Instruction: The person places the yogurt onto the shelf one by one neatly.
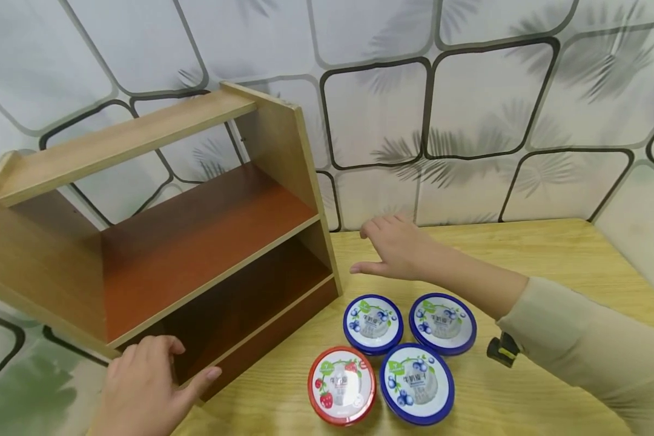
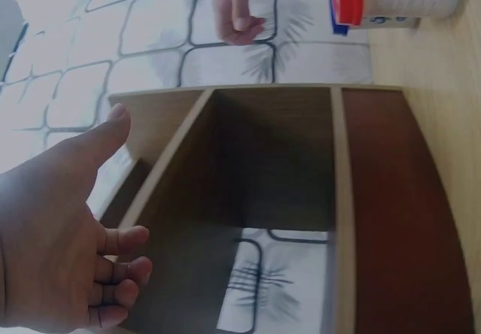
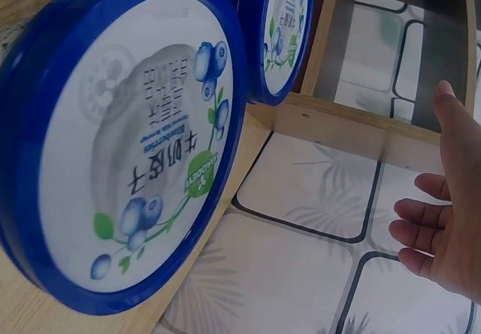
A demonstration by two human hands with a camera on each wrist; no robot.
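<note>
My left hand (image 1: 144, 384) hovers before the lower front of a wooden shelf unit (image 1: 196, 236), thumb apart from loosely bent fingers, nothing held. In the left wrist view that hand (image 2: 68, 229) is beside the shelf boards. Above the table, right of the shelf, my right hand (image 1: 395, 248) is raised with thumb and fingers apart and nothing between them. Below it stand several round tubs: a red-lidded tub with strawberries (image 1: 341, 386) and blue-lidded tubs with blueberries, one at front (image 1: 416, 384), one behind (image 1: 373, 324), one at right (image 1: 442, 323). The right wrist view shows a blue lid (image 3: 143, 138) up close.
The shelf has a top board (image 1: 125, 142), a reddish-brown middle shelf (image 1: 196, 224) and a lower compartment. It stands at the left of the light wooden table (image 1: 545, 254). A wall covering with dark-outlined panels (image 1: 376, 115) rises behind. A small black object (image 1: 503, 349) is at the right sleeve.
</note>
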